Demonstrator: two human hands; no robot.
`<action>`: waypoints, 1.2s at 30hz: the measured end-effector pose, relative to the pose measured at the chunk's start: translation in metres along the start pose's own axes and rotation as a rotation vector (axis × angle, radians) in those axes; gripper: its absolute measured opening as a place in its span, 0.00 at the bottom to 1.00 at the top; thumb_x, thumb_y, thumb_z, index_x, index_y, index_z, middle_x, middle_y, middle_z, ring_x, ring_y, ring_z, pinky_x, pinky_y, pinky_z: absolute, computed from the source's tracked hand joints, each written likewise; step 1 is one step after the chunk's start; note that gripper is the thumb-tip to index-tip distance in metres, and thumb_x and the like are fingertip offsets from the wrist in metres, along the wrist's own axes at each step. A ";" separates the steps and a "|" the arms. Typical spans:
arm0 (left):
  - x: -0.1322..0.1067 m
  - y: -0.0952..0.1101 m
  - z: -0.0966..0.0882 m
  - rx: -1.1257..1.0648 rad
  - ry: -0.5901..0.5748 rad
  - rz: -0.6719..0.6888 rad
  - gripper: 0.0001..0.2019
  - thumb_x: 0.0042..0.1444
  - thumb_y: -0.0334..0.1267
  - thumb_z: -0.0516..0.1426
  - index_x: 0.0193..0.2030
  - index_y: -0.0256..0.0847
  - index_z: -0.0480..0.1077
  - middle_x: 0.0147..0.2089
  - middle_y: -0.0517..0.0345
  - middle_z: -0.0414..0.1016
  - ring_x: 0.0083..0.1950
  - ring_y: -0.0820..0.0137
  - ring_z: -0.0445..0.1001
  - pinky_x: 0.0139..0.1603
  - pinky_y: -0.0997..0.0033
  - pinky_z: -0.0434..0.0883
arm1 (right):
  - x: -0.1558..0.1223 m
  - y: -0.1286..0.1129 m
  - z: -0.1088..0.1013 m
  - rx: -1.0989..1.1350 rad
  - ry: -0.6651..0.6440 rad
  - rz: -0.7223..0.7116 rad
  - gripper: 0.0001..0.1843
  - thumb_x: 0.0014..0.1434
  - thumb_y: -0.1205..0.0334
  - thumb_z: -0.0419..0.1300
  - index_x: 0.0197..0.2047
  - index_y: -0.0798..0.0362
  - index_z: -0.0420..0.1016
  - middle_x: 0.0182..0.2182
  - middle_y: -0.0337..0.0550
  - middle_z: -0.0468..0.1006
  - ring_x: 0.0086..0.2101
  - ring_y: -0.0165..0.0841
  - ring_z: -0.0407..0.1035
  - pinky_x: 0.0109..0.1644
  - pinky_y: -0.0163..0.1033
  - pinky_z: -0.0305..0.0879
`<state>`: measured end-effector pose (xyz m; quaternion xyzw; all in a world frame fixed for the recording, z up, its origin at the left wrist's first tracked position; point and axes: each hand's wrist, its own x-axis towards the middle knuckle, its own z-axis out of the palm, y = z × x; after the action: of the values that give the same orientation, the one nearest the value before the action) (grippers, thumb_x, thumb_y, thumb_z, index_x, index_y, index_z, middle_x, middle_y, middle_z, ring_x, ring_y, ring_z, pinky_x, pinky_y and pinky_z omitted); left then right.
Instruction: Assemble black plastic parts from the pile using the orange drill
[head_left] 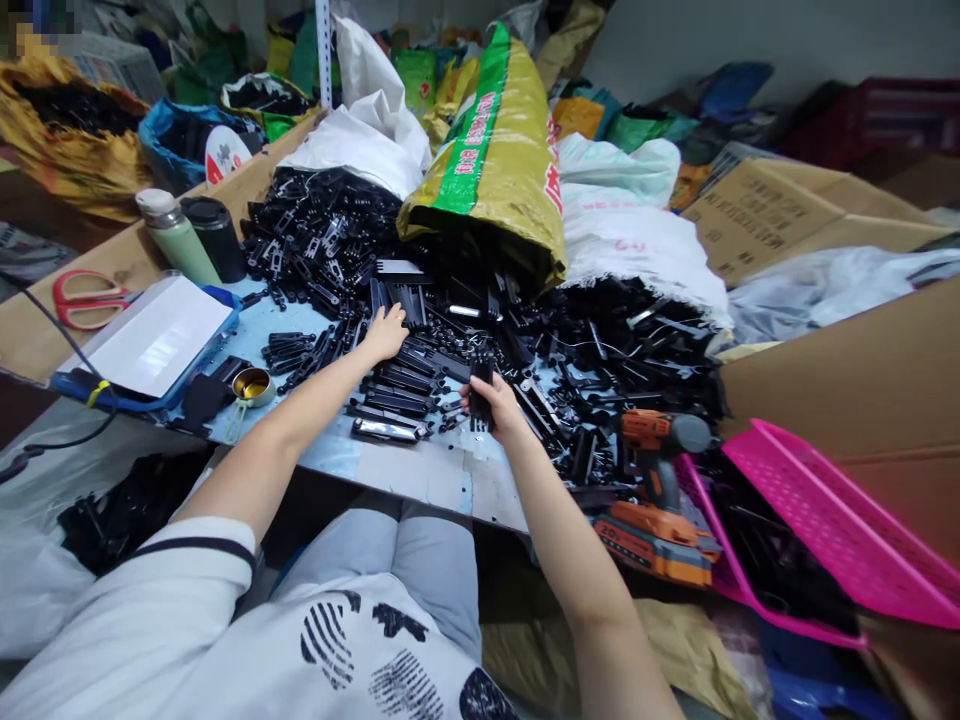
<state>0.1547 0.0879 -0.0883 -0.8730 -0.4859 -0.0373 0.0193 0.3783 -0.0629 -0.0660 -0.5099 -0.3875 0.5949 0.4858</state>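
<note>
My right hand (499,405) is closed around a dark, slotted black piece (481,385), held upright above the front part of the table. My left hand (386,333) reaches forward onto flat black parts (411,303), its fingers apart and touching them; nothing is visibly lifted in it. Between and below the hands lies a row of long black pieces (394,402), laid side by side. Left of these, small black link-like parts (289,350) are fanned out. A big heap of black parts (322,235) rises behind the left hand.
Sacks spill black parts at the back, a yellow-green sack (480,150) in the middle. An orange cordless drill (660,490) and a pink basket (825,520) stand at right. At left are red-handled scissors (90,298), a white sheet (154,335), a metal cup (253,387) and two bottles (180,235).
</note>
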 end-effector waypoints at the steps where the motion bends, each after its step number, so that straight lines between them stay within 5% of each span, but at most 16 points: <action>1: 0.013 -0.006 0.004 0.033 -0.054 0.014 0.14 0.55 0.28 0.51 0.45 0.35 0.75 0.66 0.42 0.55 0.70 0.53 0.42 0.65 0.41 0.43 | -0.006 0.003 -0.004 -0.011 0.006 0.002 0.24 0.43 0.48 0.69 0.35 0.52 0.62 0.25 0.37 0.76 0.22 0.28 0.70 0.23 0.32 0.67; 5: 0.041 -0.014 0.015 0.110 -0.195 -0.025 0.14 0.50 0.30 0.57 0.44 0.37 0.76 0.69 0.44 0.51 0.71 0.49 0.36 0.63 0.34 0.31 | -0.026 0.017 -0.018 -0.108 0.027 -0.002 0.22 0.50 0.42 0.62 0.35 0.51 0.63 0.25 0.37 0.75 0.22 0.28 0.68 0.24 0.34 0.66; 8: 0.042 -0.018 0.017 0.115 -0.221 0.011 0.14 0.48 0.28 0.58 0.43 0.38 0.76 0.69 0.46 0.50 0.70 0.50 0.39 0.63 0.34 0.32 | -0.048 0.031 -0.011 -0.344 -0.034 -0.049 0.24 0.58 0.38 0.50 0.39 0.51 0.67 0.32 0.42 0.76 0.27 0.31 0.70 0.31 0.39 0.69; 12: 0.022 -0.028 0.013 0.113 -0.103 0.183 0.13 0.52 0.26 0.54 0.41 0.37 0.76 0.67 0.45 0.53 0.68 0.53 0.47 0.63 0.35 0.32 | -0.080 0.058 0.031 -0.760 -0.335 -0.239 0.24 0.63 0.44 0.49 0.53 0.51 0.67 0.49 0.47 0.73 0.47 0.36 0.68 0.52 0.43 0.64; 14: 0.009 -0.030 0.010 0.118 -0.016 0.234 0.14 0.53 0.25 0.51 0.41 0.34 0.75 0.65 0.44 0.56 0.65 0.56 0.52 0.65 0.38 0.34 | -0.088 0.072 0.055 -0.938 -0.449 -0.334 0.25 0.63 0.45 0.50 0.57 0.51 0.65 0.51 0.48 0.71 0.50 0.36 0.66 0.55 0.43 0.61; 20: -0.024 -0.019 -0.019 0.094 0.111 0.100 0.16 0.59 0.24 0.43 0.47 0.27 0.68 0.51 0.36 0.67 0.56 0.58 0.64 0.62 0.48 0.54 | -0.073 0.090 0.097 -1.391 -0.289 -0.438 0.24 0.59 0.47 0.57 0.54 0.49 0.68 0.44 0.49 0.73 0.47 0.41 0.65 0.50 0.44 0.61; 23: -0.051 -0.008 -0.056 -0.025 0.114 -0.001 0.13 0.60 0.26 0.45 0.47 0.28 0.66 0.47 0.38 0.67 0.49 0.59 0.68 0.52 0.58 0.65 | -0.064 0.085 0.095 -1.351 -0.309 -0.450 0.23 0.57 0.48 0.60 0.53 0.50 0.69 0.44 0.49 0.73 0.47 0.41 0.65 0.50 0.44 0.62; 26: -0.094 0.015 -0.096 -0.154 0.178 0.094 0.09 0.59 0.30 0.50 0.45 0.33 0.66 0.47 0.44 0.67 0.49 0.61 0.68 0.50 0.63 0.66 | -0.063 0.079 0.074 -1.103 -0.312 -0.380 0.24 0.57 0.47 0.59 0.52 0.52 0.70 0.45 0.49 0.73 0.46 0.38 0.67 0.51 0.43 0.63; 28: -0.126 0.038 -0.107 -0.231 0.153 0.159 0.14 0.57 0.30 0.53 0.50 0.36 0.63 0.46 0.48 0.68 0.49 0.62 0.69 0.49 0.65 0.67 | -0.066 0.076 0.052 -0.864 -0.230 -0.242 0.26 0.58 0.45 0.56 0.53 0.52 0.69 0.43 0.48 0.75 0.41 0.36 0.70 0.47 0.42 0.66; 30: -0.154 0.063 -0.096 -0.230 0.031 0.165 0.18 0.55 0.29 0.55 0.53 0.36 0.61 0.42 0.49 0.69 0.44 0.62 0.70 0.45 0.66 0.68 | -0.070 0.075 0.031 -0.606 -0.129 -0.061 0.28 0.59 0.43 0.53 0.56 0.52 0.66 0.36 0.44 0.75 0.33 0.34 0.72 0.38 0.41 0.69; 33: -0.184 0.096 -0.047 -0.236 -0.162 0.189 0.18 0.52 0.31 0.60 0.50 0.35 0.65 0.40 0.47 0.71 0.44 0.59 0.71 0.46 0.62 0.68 | -0.079 0.077 0.010 -0.302 -0.018 0.117 0.32 0.58 0.41 0.51 0.60 0.52 0.61 0.25 0.39 0.72 0.23 0.31 0.69 0.26 0.37 0.68; 36: -0.201 0.115 0.004 -0.479 -0.111 0.171 0.15 0.59 0.37 0.54 0.53 0.35 0.65 0.45 0.44 0.72 0.49 0.58 0.70 0.51 0.58 0.68 | -0.091 0.081 0.009 -0.191 0.034 0.135 0.37 0.56 0.42 0.54 0.64 0.51 0.57 0.23 0.37 0.70 0.22 0.30 0.69 0.25 0.35 0.68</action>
<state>0.1469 -0.1425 -0.1089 -0.8912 -0.3880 -0.1018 -0.2116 0.3554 -0.1695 -0.1211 -0.5889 -0.3989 0.5777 0.4004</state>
